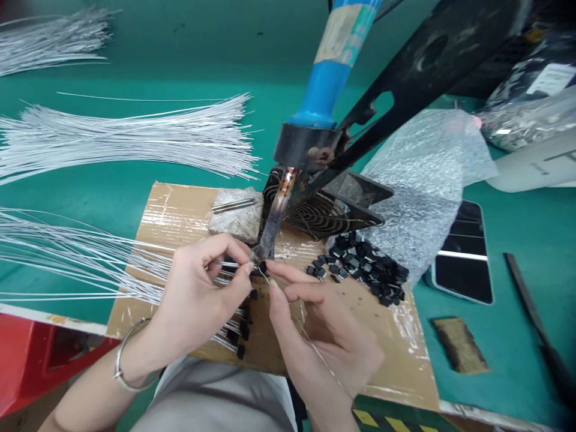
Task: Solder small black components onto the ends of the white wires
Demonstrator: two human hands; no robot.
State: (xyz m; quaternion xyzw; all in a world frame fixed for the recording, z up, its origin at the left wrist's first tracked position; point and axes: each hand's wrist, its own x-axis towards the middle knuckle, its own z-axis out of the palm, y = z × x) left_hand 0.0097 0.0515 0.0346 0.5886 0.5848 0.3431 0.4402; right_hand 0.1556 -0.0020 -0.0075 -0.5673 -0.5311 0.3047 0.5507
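My left hand (202,300) pinches the end of a thin white wire between thumb and forefinger, just below the tip of a soldering iron (272,231). A small black part (263,267) sits at the tip, between my two hands; which fingers touch it I cannot tell. My right hand (328,336) is closed on a thin strand of solder wire (321,359), which bends up toward the tip and trails down over the palm. Under my left hand lie several white wires (150,276), some ending in black connectors (242,330).
The blue-handled iron hangs from a black metal bracket (405,78). Behind it are a fan (324,213) and a grey block (236,225). Small black parts (369,267) lie heaped on the cardboard (396,360), beside bubble wrap (418,174) and a phone (465,255). A wire bundle (135,138) lies left.
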